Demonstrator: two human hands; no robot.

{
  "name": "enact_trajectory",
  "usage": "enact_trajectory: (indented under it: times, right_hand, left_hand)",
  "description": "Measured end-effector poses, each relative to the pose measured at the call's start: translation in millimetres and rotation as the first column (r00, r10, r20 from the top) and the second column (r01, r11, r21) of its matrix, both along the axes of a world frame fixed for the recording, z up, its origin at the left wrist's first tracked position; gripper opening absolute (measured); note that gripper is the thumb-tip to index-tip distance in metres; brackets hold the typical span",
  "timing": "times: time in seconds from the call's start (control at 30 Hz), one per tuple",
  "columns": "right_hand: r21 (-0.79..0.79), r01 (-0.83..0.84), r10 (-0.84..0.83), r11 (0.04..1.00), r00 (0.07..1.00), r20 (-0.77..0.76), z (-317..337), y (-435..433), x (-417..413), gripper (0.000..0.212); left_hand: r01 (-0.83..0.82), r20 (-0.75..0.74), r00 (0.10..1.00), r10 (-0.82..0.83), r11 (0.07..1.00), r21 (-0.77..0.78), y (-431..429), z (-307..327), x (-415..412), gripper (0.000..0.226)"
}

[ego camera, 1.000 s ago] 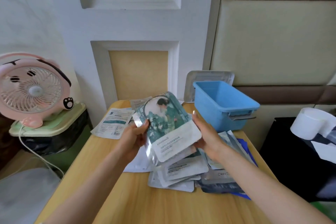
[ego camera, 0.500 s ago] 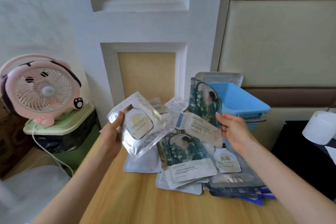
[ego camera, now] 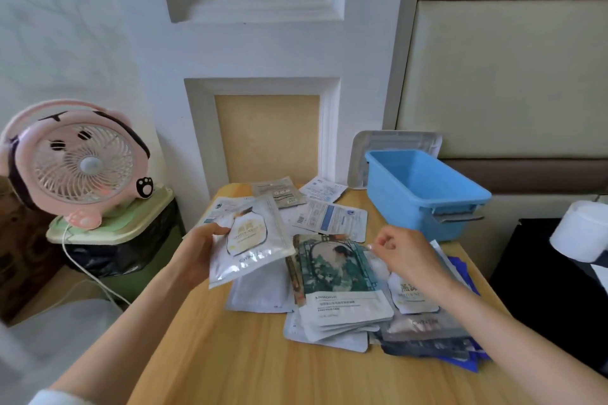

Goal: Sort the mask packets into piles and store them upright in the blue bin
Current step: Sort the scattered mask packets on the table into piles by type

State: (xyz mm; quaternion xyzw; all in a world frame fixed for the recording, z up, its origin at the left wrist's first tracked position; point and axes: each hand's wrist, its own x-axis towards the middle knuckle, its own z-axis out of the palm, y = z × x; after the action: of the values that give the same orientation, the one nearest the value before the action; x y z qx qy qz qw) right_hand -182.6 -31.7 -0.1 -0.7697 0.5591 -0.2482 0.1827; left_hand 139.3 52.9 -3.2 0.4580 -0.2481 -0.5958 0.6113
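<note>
green packet (ego camera: 332,270) now on pile (ego camera: 329,325); left fingers (ego camera: 214,229) around silver packet (ego camera: 250,240), right fingers (ego camera: 383,242) unclear

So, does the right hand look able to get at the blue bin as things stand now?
Probably yes. The right hand hovers over the packet pile, and the blue bin stands just beyond it with its top open. Nothing that I can see stands between them.

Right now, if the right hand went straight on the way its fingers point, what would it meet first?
Probably the green packet: the right hand aims curled fingers left and down at its upper right corner. Depth is unclear, so they may already touch.
</note>
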Motion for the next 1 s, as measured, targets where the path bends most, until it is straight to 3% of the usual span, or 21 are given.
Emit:
enact_trajectory:
  times: [0.17,0.27,0.37,0.43,0.5,0.53,0.67,0.7,0.73,0.77,0.8,0.83,0.87,0.93,1.0]
  right_hand:
    - [-0.001,0.031,-0.03,1.0,0.964,0.266,9.8,-11.2,-19.8,0.021]
    - [0.013,0.043,-0.044,0.999,0.916,0.398,23.3,-14.2,-34.9,0.015]
    - [0.038,0.05,-0.062,0.998,0.889,0.454,26.2,-16.8,-50.8,0.013]
    - [0.058,0.055,-0.075,0.997,0.889,0.452,22.0,-17.4,-59.9,0.014]
    - [0.082,0.069,-0.1,0.994,0.871,0.481,16.5,-16.4,-67.3,0.014]
    - [0.096,0.083,-0.12,0.992,0.857,0.502,14.1,-16.3,-70.7,0.015]
    - [0.199,0.108,-0.21,0.974,0.757,0.618,13.3,-14.7,-81.1,0.026]
    - [0.238,0.079,-0.214,0.968,0.754,0.621,13.8,-14.2,-84.4,0.026]
    - [0.277,0.033,-0.197,0.96,0.783,0.59,12.8,-13.4,-88.1,0.024]
    - [0.307,-0.014,-0.148,0.952,0.854,0.499,9.3,-13.5,-92.3,0.022]
    - [0.329,-0.05,-0.073,0.943,0.934,0.351,2.2,-14.6,-96.8,0.027]
    - [0.345,-0.064,-0.001,0.936,0.983,0.185,-6.0,-15.3,-100.0,0.036]
    - [0.334,-0.057,0.044,0.941,0.998,0.045,-13.9,-15.2,-101.3,0.042]
    - [0.257,-0.019,0.046,0.966,0.994,-0.097,-22.1,-15.5,-99.1,0.047]
    - [0.218,0.0,0.043,0.976,0.98,-0.194,-19.2,-14.5,-93.6,0.047]
  left_hand:
    - [0.028,0.112,0.994,-0.014,0.991,-0.132,-4.6,2.4,-2.2,0.041]
    - [0.076,0.157,0.986,-0.049,0.982,-0.175,-7.9,7.0,-8.9,0.039]
    - [0.145,0.256,0.961,-0.105,0.979,-0.142,-14.0,5.3,-26.6,0.052]
    - [0.189,0.337,0.927,-0.165,0.981,-0.04,-18.2,3.4,-51.2,0.065]
    - [0.222,0.398,0.892,-0.214,0.975,0.025,-24.7,4.8,-85.7,0.052]
    - [0.257,0.386,0.888,-0.249,0.966,0.032,-30.4,6.3,-103.1,0.048]
    - [0.307,0.248,0.925,-0.289,0.951,-0.037,-63.7,14.7,-165.6,0.07]
    - [0.274,0.344,0.904,-0.253,0.962,-0.012,-70.0,13.4,-177.9,0.079]
    - [0.246,0.545,0.809,-0.219,0.969,0.023,-72.5,9.1,-187.3,0.091]
    - [0.273,0.822,0.526,-0.22,0.959,0.082,-70.1,0.5,-194.6,0.102]
    - [0.32,0.976,0.119,-0.184,0.937,0.138,-63.0,-9.6,-199.9,0.098]
    - [0.386,0.976,-0.19,-0.108,0.906,0.176,-54.2,-19.1,-202.5,0.083]
    - [0.43,0.94,-0.333,-0.074,0.876,0.221,-46.8,-27.4,-201.9,0.065]
    - [0.452,0.924,-0.37,-0.095,0.851,0.268,-37.4,-35.3,-197.9,0.047]
    - [0.467,0.932,-0.349,-0.102,0.843,0.267,-40.5,-32.6,-190.6,0.048]
